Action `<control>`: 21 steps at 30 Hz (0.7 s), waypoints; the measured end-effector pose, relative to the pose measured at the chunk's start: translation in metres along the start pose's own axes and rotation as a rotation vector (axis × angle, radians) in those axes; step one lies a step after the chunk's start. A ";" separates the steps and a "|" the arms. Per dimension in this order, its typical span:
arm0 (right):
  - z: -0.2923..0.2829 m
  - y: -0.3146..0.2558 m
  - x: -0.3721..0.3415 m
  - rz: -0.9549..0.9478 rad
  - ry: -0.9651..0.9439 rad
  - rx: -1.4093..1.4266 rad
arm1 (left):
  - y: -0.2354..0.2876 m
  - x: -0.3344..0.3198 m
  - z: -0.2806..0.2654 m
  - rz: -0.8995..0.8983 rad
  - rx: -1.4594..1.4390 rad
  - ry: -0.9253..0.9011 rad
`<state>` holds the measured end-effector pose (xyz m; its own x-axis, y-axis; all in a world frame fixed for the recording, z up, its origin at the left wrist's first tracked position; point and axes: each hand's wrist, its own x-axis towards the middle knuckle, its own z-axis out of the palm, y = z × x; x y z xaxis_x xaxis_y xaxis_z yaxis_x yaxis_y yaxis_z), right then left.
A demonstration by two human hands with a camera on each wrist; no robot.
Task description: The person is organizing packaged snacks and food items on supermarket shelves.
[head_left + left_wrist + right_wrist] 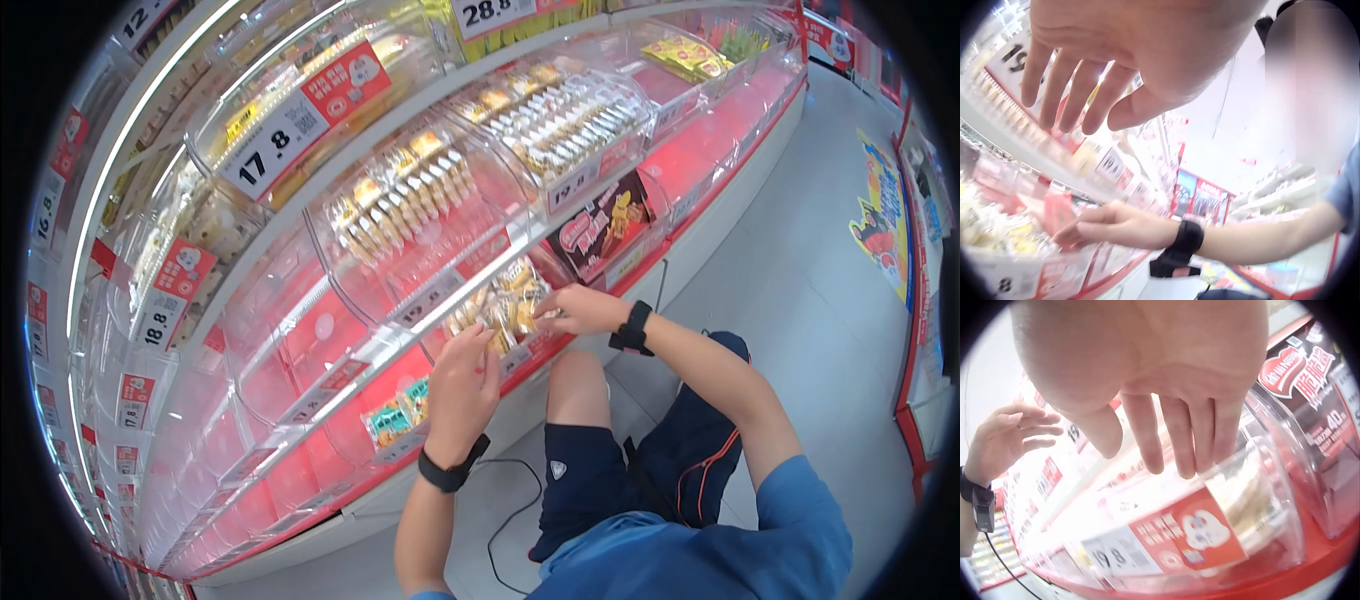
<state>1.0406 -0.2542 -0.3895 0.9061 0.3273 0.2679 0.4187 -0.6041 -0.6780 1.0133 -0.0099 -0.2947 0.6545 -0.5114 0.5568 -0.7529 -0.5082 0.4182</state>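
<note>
Individually wrapped snacks [519, 292] fill a clear bin on the lower shelf. My right hand [583, 309] is over the right side of this bin, its fingertips close to the wrappers. In the right wrist view, the fingers of my right hand [1166, 375] point down behind the bin's 19.8 price label [1163, 540], with nothing gripped. At the bin's left front side is my left hand [464, 388]. The left wrist view shows my left hand [1122, 50] with fingers extended and spaced apart, holding nothing. Both wrists carry black straps.
A dark snack box [605, 228] stands right of the bin. Teal packets [397, 412] lie in a bin to its left. Rows of packaged pastries [405, 195] fill the shelf above, behind a clear ledge with price labels. A cable [515, 462] hangs below my left wrist.
</note>
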 end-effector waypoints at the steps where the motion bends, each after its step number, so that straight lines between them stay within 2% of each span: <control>1: -0.011 -0.010 0.002 -0.095 0.050 0.036 | 0.009 0.017 -0.020 -0.006 -0.067 0.035; 3: -0.040 -0.051 0.008 -0.055 0.136 0.040 | 0.009 0.052 -0.046 -0.079 -0.229 0.043; 4: -0.046 -0.060 0.018 -0.171 0.301 -0.024 | 0.005 0.080 -0.055 -0.143 -0.324 0.013; 6: -0.051 -0.075 0.038 -0.390 0.629 -0.146 | 0.003 0.140 -0.064 -0.197 -0.333 -0.039; 9: -0.052 -0.092 0.068 -0.361 0.802 -0.430 | -0.056 0.214 -0.041 -0.061 0.264 -0.090; 11: -0.043 -0.081 0.077 -0.349 0.761 -0.488 | -0.073 0.240 -0.028 -0.023 0.676 -0.196; 13: -0.033 -0.071 0.077 -0.342 0.749 -0.495 | -0.068 0.255 -0.022 -0.255 0.734 -0.384; 14: -0.034 -0.068 0.078 -0.355 0.757 -0.483 | -0.078 0.269 -0.020 -0.337 0.614 -0.447; 15: -0.035 -0.065 0.080 -0.369 0.764 -0.470 | -0.095 0.275 -0.015 -0.293 0.511 -0.323; 17: -0.036 -0.065 0.078 -0.371 0.749 -0.457 | -0.151 0.291 -0.012 -0.247 0.353 -0.271; 19: -0.037 -0.061 0.079 -0.384 0.754 -0.449 | -0.141 0.282 -0.022 -0.333 0.380 -0.360; 21: -0.036 -0.059 0.081 -0.378 0.769 -0.439 | -0.149 0.275 -0.022 -0.239 0.453 -0.322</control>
<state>1.0914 -0.2186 -0.3031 0.4329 0.0845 0.8975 0.5348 -0.8255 -0.1803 1.3034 -0.0599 -0.1883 0.8430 -0.4949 0.2107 -0.5245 -0.8432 0.1179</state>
